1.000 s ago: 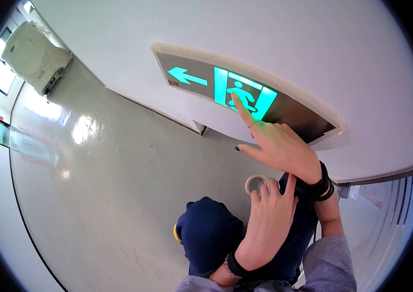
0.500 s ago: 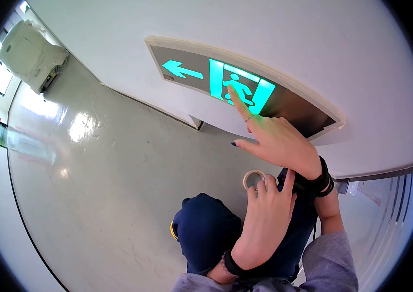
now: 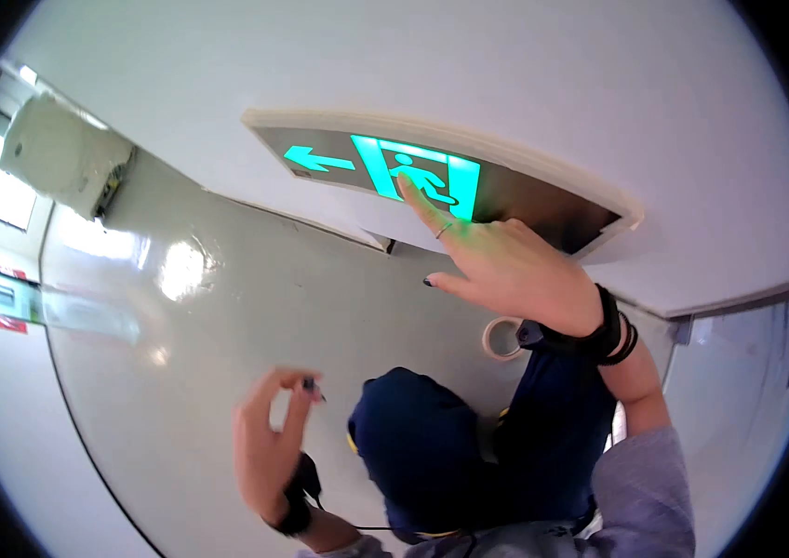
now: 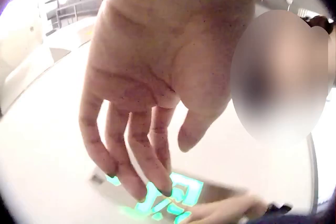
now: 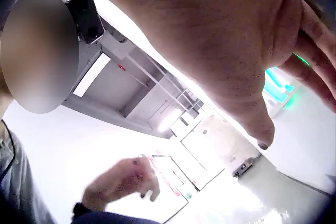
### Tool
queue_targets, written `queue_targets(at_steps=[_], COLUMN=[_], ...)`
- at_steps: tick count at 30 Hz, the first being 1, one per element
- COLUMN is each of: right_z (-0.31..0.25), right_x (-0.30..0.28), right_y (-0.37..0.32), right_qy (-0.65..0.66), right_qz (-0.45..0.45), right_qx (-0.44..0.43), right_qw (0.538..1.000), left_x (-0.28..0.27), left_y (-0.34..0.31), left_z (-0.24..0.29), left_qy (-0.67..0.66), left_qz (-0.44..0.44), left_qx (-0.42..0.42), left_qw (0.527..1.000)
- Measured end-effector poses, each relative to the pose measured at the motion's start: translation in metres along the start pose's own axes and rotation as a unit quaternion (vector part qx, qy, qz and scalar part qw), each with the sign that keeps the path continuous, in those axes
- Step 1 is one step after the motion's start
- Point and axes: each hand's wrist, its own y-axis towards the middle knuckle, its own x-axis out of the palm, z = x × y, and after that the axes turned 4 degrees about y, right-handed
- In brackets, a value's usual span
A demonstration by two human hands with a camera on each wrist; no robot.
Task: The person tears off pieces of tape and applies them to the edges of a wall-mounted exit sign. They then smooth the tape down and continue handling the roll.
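Note:
A lit exit sign (image 3: 543, 200) with a green running figure and arrow is on the white wall, framed by a pale strip. My right hand (image 3: 515, 270) reaches across it, its extended index fingertip on the figure and its thumb held apart. In the right wrist view that hand (image 5: 210, 45) partly covers the sign (image 5: 275, 85). Away from the sign, at lower left, my left hand (image 3: 269, 451) is raised with bent, loose fingers and nothing in them. Those fingers hang separated in the left wrist view, the left hand (image 4: 157, 66) overlapping the sign (image 4: 186, 184).
A ring-shaped tape roll (image 3: 487, 338) appears beside the right wrist's camera; its support cannot be told. Dark blue clothed legs (image 3: 413, 437) are below. A pale machine (image 3: 64, 153) stands on the glossy grey floor (image 3: 255, 288) at far left, near the wall.
My left hand has left the right wrist and moved to the lower left. The right index finger stays at the figure, while the sign has shifted left in the head view.

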Motion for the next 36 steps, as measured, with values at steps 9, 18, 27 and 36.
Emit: queue_targets(at_steps=[9, 18, 27, 36], right_z=[0.018, 0.025, 0.026, 0.024], right_x=[0.012, 0.010, 0.002, 0.001], right_y=[-0.007, -0.007, -0.004, 0.000], right_qy=[0.048, 0.010, 0.066, 0.023], right_qz=[0.137, 0.050, -0.072, -0.112], right_qx=[-0.100, -0.106, 0.007, -0.025], right_qw=[0.984, 0.993, 0.995, 0.993], left_x=[0.152, 0.292, 0.337, 0.337], left_y=[0.163, 0.247, 0.255, 0.228], left_z=[-0.204, -0.220, -0.214, -0.151], left_qy=[-0.247, -0.412, -0.456, -0.473], left_qz=[-0.189, -0.131, -0.175, -0.042], left_qx=[-0.087, -0.166, -0.129, -0.200], left_qw=[0.946, 0.886, 0.863, 0.857])
